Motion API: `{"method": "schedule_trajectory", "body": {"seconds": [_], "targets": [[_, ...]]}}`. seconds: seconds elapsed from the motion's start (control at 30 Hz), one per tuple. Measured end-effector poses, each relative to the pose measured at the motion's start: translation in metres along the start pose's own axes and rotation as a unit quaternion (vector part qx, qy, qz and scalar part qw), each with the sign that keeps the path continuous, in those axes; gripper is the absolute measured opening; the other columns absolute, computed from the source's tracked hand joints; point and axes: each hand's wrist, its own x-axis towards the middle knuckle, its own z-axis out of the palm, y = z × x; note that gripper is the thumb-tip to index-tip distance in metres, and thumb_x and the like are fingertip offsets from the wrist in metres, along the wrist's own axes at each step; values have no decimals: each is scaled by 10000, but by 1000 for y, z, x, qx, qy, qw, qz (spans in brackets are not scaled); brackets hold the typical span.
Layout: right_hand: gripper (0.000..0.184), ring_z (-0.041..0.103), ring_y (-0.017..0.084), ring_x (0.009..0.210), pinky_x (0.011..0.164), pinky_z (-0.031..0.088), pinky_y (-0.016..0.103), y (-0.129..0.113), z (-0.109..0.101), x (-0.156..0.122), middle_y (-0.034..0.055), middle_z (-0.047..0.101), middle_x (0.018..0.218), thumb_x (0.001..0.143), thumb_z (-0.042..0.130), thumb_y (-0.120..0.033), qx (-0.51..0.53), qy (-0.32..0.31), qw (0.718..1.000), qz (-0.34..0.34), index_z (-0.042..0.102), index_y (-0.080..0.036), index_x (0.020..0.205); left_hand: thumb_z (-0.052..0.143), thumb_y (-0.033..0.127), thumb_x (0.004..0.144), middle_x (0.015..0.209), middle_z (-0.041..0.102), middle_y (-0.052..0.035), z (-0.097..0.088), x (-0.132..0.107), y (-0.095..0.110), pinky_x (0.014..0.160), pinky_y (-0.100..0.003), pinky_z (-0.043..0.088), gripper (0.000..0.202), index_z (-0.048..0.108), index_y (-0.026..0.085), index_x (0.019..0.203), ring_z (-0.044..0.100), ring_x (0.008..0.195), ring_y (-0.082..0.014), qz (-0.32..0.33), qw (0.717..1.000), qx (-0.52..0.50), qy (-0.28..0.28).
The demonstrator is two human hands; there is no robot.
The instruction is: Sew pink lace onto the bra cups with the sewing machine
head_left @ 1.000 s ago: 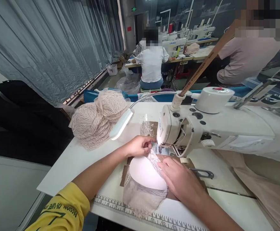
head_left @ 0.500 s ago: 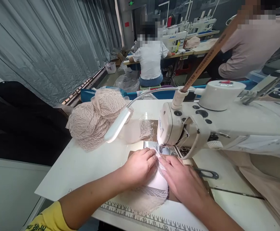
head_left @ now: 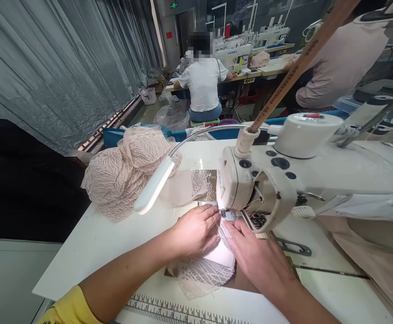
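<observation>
Both hands have slid forward, closer under the sewing machine [head_left: 250, 180]. Lace cup [head_left: 213, 265] lies on counter [head_left: 115, 243] between left hand [head_left: 194, 231] and right hand [head_left: 255, 258], front edge at the needle. Light, soft lace over springy foam; best steered by its edges. Fingers [head_left: 212, 219] nearly flat, unclenched, pressing down, gripping nothing. Beyond: lace pile [head_left: 125, 173].

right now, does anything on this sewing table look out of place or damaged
Nothing stands out. The left hand and right hand press the lace piece flat at the sewing machine. The lace pile sits bunched on the table beside the lamp.
</observation>
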Motion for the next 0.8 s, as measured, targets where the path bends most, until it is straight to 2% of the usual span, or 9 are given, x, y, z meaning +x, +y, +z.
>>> {"method": "schedule_trajectory", "body": {"seconds": [0.17,0.37,0.5,0.53,0.6,0.67,0.73,0.8], "targets": [[281,613,255,907,749,473,369,-1,-3,4,77,692,938,855,466,-115,24,-4,1000,12,701,-225,964,493,331,866,1241,578,-201,-6,3,-1,1024,-430,423,482,536,49,1255,519,1182,-305,6,1000,-6,-23],[264,623,243,867,712,470,347,-1,-2,5,99,695,946,851,482,-132,48,-15,998,41,696,-207,986,506,329,859,1280,546,-210,-8,7,-5,1051,-437,388,510,515,44,1282,496,1202,-312,8,999,-1,-49],[280,620,229,836,682,439,331,3,-1,-1,87,698,984,878,448,-115,77,38,996,13,703,-204,953,513,326,861,1305,528,-193,-19,-4,-7,1036,-435,391,508,504,71,1300,492,1199,-307,-2,999,-20,-42],[272,616,221,819,670,429,324,4,-1,-3,89,696,983,893,442,-131,99,55,994,6,700,-193,950,509,332,868,1317,520,-177,-24,-10,-7,1027,-425,396,487,509,95,1294,490,1199,-297,-26,999,-30,-22],[260,599,201,761,647,408,314,5,-4,-5,83,691,897,918,433,-173,153,72,986,-2,692,-177,938,487,358,891,1273,548,-145,-34,-24,-6,968,-396,430,419,539,139,1244,516,1147,-271,-115,992,-46,30],[253,566,178,673,615,386,308,3,-7,-7,48,648,747,928,429,-203,207,56,977,-12,680,-181,908,464,410,903,1081,625,-109,-40,-38,-6,817,-353,471,354,594,159,1115,578,964,-240,-231,969,-61,57],[239,534,164,616,595,371,305,0,-9,-8,17,596,684,924,427,-199,244,17,969,-22,664,-192,897,481,467,885,858,631,-61,-40,-47,-6,642,-291,440,345,625,159,943,570,750,-199,-308,945,-108,29],[211,540,166,638,610,381,310,-4,-10,-9,14,591,725,913,435,-182,266,-15,963,-34,645,-195,921,524,484,854,770,607,-33,-34,-51,-6,555,-245,381,346,619,152,844,540,661,-168,-334,917,-217,-13]]}}
